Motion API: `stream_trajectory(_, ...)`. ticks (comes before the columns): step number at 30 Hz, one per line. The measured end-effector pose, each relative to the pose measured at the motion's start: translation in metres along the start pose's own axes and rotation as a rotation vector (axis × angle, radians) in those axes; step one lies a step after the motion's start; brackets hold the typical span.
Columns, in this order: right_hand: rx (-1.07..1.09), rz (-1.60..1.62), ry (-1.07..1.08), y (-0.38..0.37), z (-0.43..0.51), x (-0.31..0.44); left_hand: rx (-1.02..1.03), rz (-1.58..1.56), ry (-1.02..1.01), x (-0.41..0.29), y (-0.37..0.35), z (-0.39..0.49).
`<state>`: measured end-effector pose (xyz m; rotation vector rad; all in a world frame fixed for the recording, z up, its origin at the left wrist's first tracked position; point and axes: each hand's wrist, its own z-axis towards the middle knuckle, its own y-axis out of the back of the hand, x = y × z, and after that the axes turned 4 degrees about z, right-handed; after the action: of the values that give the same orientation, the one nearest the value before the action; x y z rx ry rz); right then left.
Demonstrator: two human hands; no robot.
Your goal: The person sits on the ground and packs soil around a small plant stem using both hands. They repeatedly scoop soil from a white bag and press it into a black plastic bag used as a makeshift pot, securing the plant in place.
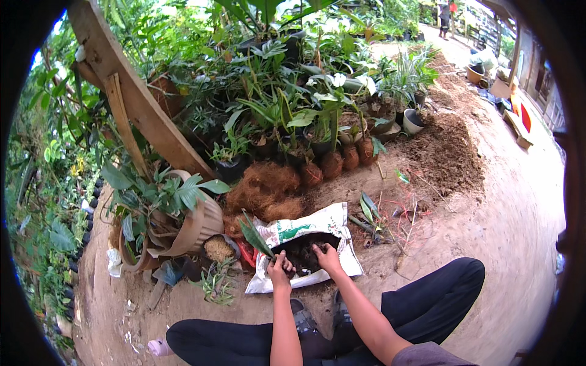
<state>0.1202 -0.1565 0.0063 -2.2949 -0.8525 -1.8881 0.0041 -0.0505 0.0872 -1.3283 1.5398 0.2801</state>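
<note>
A white printed sack [352, 261] lies before me on the ground, cut open over dark soil [304, 251]. My left hand [280, 267] is closed round the base of a snake plant cutting [254, 235] at the sack's left side; its broad green leaf leans up to the left. At the right part of the opening, my right hand [326, 256] touches the soil with bent fingers; whether it holds any is hard to tell. Brown coconut fibre [270, 187] is heaped just beyond the sack, beside a row of round fibre-wrapped plant balls [332, 164].
Large clay-coloured pots [208, 224] and a bag of husks [219, 248] stand at left, under a slanting wooden plank [146, 100]. Loose cuttings [368, 210] and red string [412, 210] lie at right, a soil heap [448, 155] behind. A person [444, 18] stands far off.
</note>
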Motion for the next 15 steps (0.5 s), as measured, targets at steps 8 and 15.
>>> stream_trajectory(8, 0.238, 0.488, -0.267, 0.005, 0.004, 0.007, 0.016, 0.014, 0.007, 0.004, 0.002, 0.001)
stream_trajectory(15, 0.163, 0.440, -0.224, 0.010, -0.011, 0.041, 0.008, 0.034, -0.063, -0.001, 0.004, 0.006)
